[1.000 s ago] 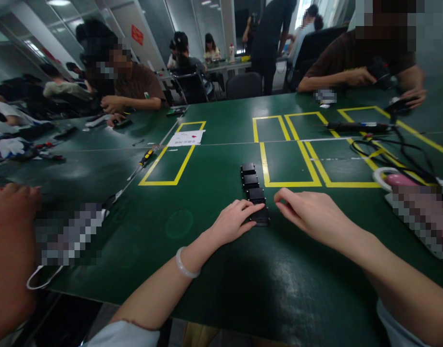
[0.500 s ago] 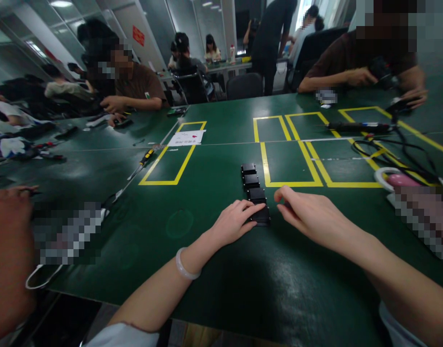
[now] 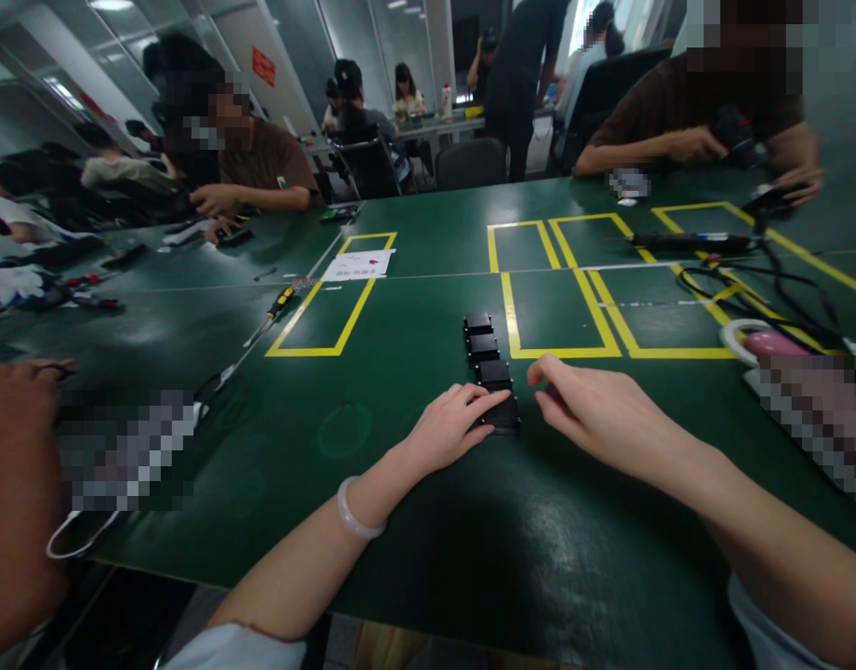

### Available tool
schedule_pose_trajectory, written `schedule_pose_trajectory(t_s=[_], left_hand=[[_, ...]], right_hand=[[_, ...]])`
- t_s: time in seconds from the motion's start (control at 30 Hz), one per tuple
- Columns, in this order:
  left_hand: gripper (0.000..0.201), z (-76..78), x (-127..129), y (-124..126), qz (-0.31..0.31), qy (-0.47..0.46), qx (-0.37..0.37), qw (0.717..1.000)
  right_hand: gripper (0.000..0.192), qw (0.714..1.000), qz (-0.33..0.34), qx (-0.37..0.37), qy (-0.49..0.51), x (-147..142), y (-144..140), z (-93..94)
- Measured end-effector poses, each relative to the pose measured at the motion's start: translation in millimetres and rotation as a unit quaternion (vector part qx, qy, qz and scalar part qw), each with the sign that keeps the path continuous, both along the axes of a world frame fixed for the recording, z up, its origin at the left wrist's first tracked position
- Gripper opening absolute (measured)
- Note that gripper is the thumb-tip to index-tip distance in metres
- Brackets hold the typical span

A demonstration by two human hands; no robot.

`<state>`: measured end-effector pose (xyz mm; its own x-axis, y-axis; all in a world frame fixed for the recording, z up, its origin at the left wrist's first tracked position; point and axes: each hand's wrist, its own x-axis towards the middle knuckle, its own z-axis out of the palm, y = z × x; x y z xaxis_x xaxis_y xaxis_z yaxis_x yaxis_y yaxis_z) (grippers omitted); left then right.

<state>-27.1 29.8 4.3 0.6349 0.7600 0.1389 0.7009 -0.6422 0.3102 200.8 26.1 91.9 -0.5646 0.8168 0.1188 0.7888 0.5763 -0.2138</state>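
A row of several small black rectangular cases runs away from me on the green table, with the farther case (image 3: 478, 323) and the middle case (image 3: 494, 373) lying apart from my fingers. My left hand (image 3: 450, 423) is on the nearest black case (image 3: 504, 416), its index finger across the top and its thumb at the near left side, partly covering it. Just right of that case, my right hand (image 3: 581, 400) hovers with curled fingers, thumb and index tips close together. Whatever it may hold is too small or hidden to make out.
Yellow tape outlines (image 3: 564, 354) mark the table beyond. A yellow-black screwdriver (image 3: 281, 302) and a paper sheet (image 3: 358, 265) lie to the left. Black cables (image 3: 769, 279) and a tape roll (image 3: 739, 340) are at right. Another person's arm (image 3: 20, 484) is at far left; co-workers sit opposite.
The whole view has shifted very slightly. Both hands keep almost the same pose, and the row of black cases stays in place.
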Motion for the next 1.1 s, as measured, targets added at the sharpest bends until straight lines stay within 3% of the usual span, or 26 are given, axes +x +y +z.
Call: schedule_pose_trajectory(t_s=[0.13,0.4,0.53,0.8,0.97,1.1], left_hand=[[0.052,0.2,-0.1,0.4,0.001,0.008,-0.001,1.0],[0.05,-0.7,-0.1,0.3,-0.001,0.003,0.007,1.0],[0.051,-0.7,0.1,0.2,0.001,0.006,0.004,1.0],[0.051,-1.2,-0.2,-0.1,0.0,0.002,0.006,1.0],[0.05,-1.8,-0.1,-0.3,0.005,0.0,0.006,1.0],[0.052,-1.6,-0.2,-0.2,0.0,-0.005,0.007,1.0]], right_hand=[[0.025,0.999,-0.021,0.003,-0.049,-0.1,1.4,-0.7],[0.016,1.0,-0.012,0.008,-0.022,0.6,-0.5,0.2],[0.027,0.998,-0.017,0.02,-0.056,-0.1,-0.1,0.0],[0.015,1.0,0.002,0.007,-0.002,-1.6,-1.2,1.1],[0.026,0.999,-0.01,0.003,-0.051,-3.3,-0.7,2.1],[0.017,0.999,-0.004,0.009,-0.031,-2.3,-1.1,0.5]])
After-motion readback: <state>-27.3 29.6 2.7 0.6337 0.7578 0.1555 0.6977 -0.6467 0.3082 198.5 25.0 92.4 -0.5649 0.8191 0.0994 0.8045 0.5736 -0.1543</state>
